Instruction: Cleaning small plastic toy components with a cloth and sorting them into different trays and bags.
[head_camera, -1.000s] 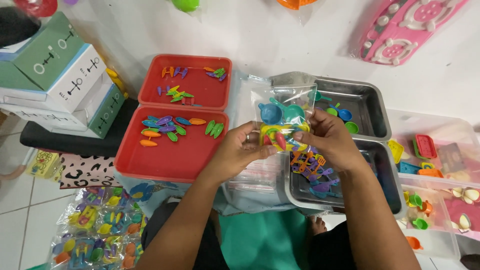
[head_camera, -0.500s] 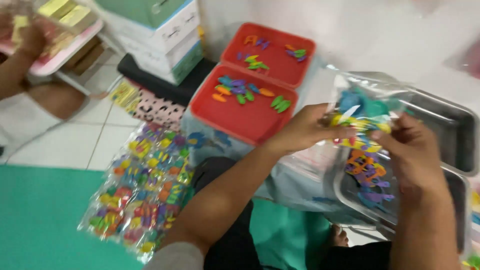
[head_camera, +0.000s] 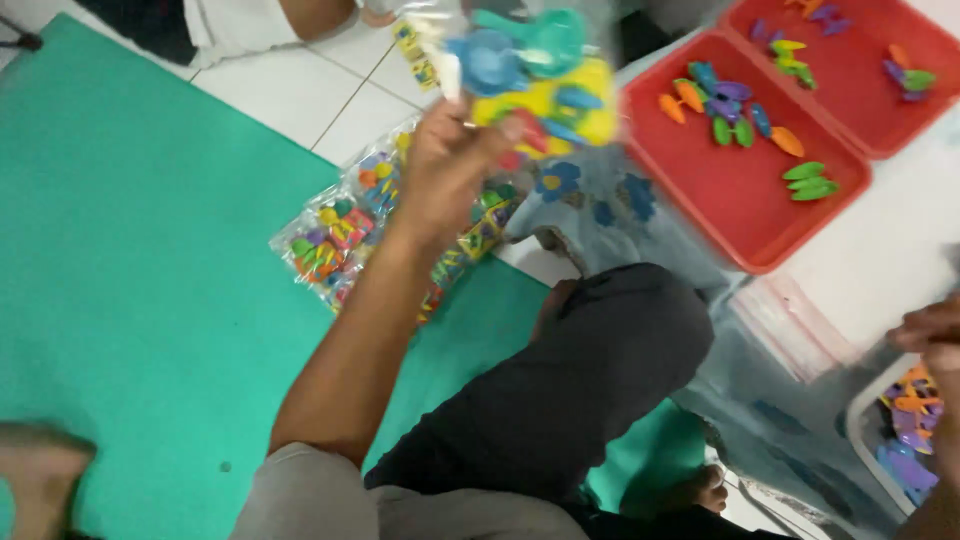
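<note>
My left hand (head_camera: 450, 165) is raised and shut on a clear plastic bag of small toy pieces (head_camera: 525, 70), blue, teal, yellow and red, held above a pile of filled toy bags (head_camera: 345, 235) on the floor. My right hand (head_camera: 935, 335) shows only at the right edge, above a metal tray of orange and purple toy pieces (head_camera: 905, 430); its fingers look curled, and whether it holds anything is hidden.
Two red trays (head_camera: 760, 215) with small coloured leaf-shaped pieces sit at the upper right. A green mat (head_camera: 120, 250) covers the floor at left. A stack of empty clear bags (head_camera: 800, 325) lies near my dark-clothed knee (head_camera: 600, 360). Another person sits at the top edge (head_camera: 250, 20).
My view swung left and down. My right hand let go of the bag and went back to the metal tray, while my left hand carried the bag left over the floor pile.
</note>
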